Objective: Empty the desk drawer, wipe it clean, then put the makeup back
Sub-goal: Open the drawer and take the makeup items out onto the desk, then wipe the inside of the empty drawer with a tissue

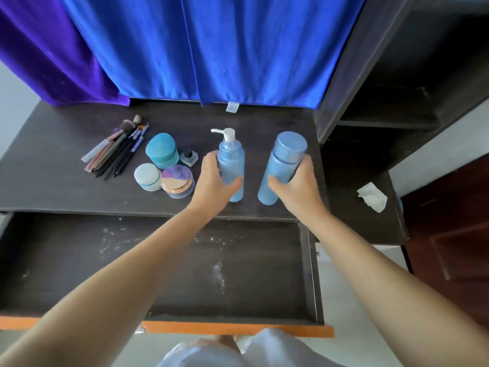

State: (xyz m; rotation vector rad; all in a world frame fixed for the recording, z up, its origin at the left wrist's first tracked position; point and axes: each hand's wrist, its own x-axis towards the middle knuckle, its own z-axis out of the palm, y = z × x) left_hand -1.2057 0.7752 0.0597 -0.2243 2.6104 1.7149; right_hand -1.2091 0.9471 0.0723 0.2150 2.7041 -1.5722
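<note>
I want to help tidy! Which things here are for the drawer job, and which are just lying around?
For the job: drawer, pump bottle in left hand, capped bottle in right hand, brushes, jars, tissue.
Just there: blue curtain, shelves.

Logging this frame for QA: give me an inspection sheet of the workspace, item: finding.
Surface: dark wooden desk top; open drawer below holds only white dusty smears.
Job's things: blue pump bottle and blue capped bottle upright on the desk; bundle of makeup brushes, teal round jar, white jar, iridescent round compact, small dark ink-like bottle grouped to the left.
Clutter: crumpled white tissue on the side ledge.
Grippers: left hand grips the pump bottle; right hand grips the capped bottle.
Cables: nothing seen.
Surroundings: blue curtain, purple curtain, dark shelf unit.
</note>
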